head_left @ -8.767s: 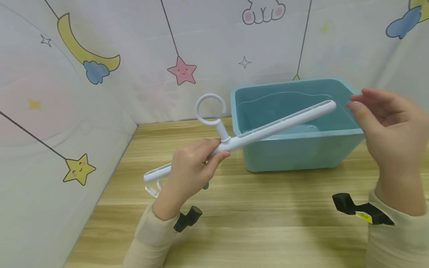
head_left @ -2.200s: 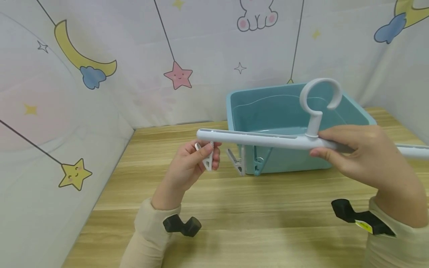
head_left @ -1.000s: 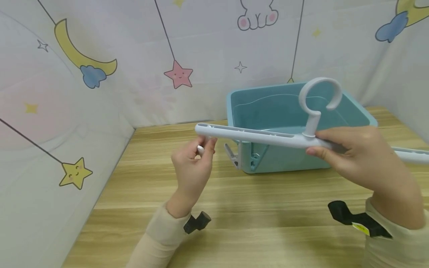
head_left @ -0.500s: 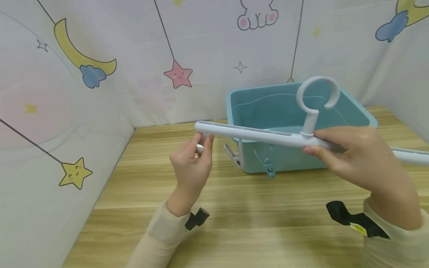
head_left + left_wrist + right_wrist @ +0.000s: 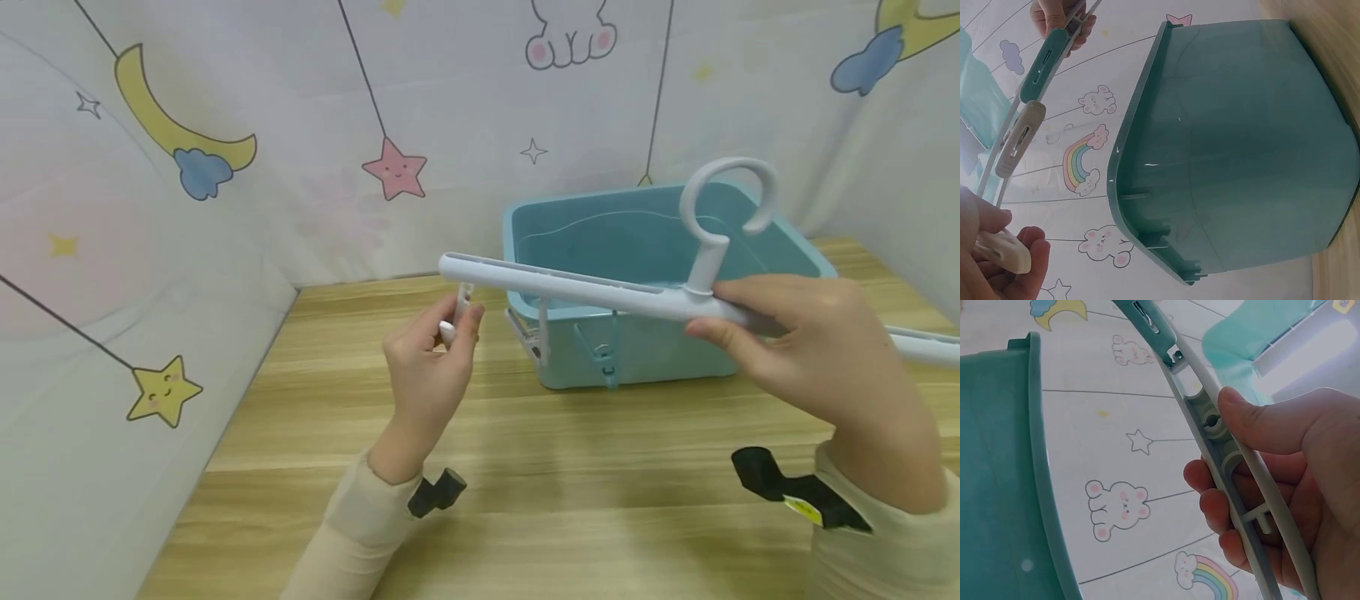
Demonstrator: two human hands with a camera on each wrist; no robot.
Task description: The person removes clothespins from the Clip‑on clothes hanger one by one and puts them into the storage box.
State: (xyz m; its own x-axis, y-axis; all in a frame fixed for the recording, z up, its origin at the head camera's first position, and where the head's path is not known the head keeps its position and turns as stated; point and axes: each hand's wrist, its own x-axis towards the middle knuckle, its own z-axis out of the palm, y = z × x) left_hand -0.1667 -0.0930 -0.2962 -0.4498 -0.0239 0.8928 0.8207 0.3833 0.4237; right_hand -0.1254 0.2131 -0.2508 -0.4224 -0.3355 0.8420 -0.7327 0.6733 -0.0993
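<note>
A white clothes hanger [image 5: 570, 285] with a slotted bar and round hook is held up level with the bin's rim. My right hand [image 5: 832, 358] grips the bar beside the hook's base. My left hand [image 5: 429, 367] pinches a white clip [image 5: 447, 332], whose top sits right under the bar's left end. Farther along the bar hang a whitish clip [image 5: 542, 337] and a teal clip [image 5: 604, 357]. In the left wrist view the teal clip [image 5: 1044, 65] and whitish clip [image 5: 1020, 139] hang in a row. My fingers hide part of the held clip.
Behind the hanger a teal bin [image 5: 675, 354] stands on the wood-grain table [image 5: 570, 500]. A white cloth [image 5: 450, 75] printed with stars and a moon covers the back and the left side.
Earlier my left hand held the hanger and my right hand was free; now my right hand grips it and my left pinches a clip. Over the last second, the bar's left end has risen slightly.
</note>
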